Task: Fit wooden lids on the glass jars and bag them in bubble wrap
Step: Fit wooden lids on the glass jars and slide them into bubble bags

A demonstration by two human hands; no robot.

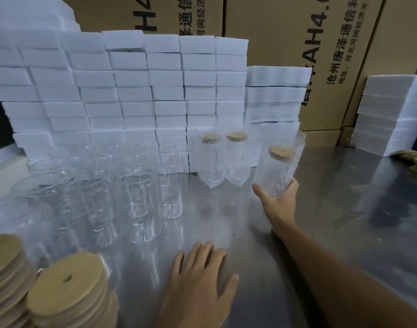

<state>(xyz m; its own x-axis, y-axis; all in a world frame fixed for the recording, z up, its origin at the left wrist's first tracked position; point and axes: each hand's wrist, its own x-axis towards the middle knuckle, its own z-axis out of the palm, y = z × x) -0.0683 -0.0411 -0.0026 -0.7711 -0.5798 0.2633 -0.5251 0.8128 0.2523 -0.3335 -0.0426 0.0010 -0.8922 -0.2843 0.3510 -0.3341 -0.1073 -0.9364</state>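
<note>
My right hand (pixel 277 202) grips the base of a lidded glass jar in a bubble-wrap bag (pixel 277 169), held upright just right of two other bagged, lidded jars (pixel 223 159) that stand against the foam stack. My left hand (pixel 198 278) lies flat and empty on the steel table, fingers slightly apart. Several bare glass jars (pixel 136 192) without lids stand in rows at the centre left. Two stacks of round wooden lids (pixel 67 287), each lid with a small hole, rise at the bottom left.
White foam blocks (pixel 131 91) form a wall behind the jars, with another pile (pixel 392 112) at the right. Cardboard boxes (pixel 285 31) stand behind. More wooden lids (pixel 416 159) lie at the right edge. The steel table (pixel 344 209) is bare to the right of my arm.
</note>
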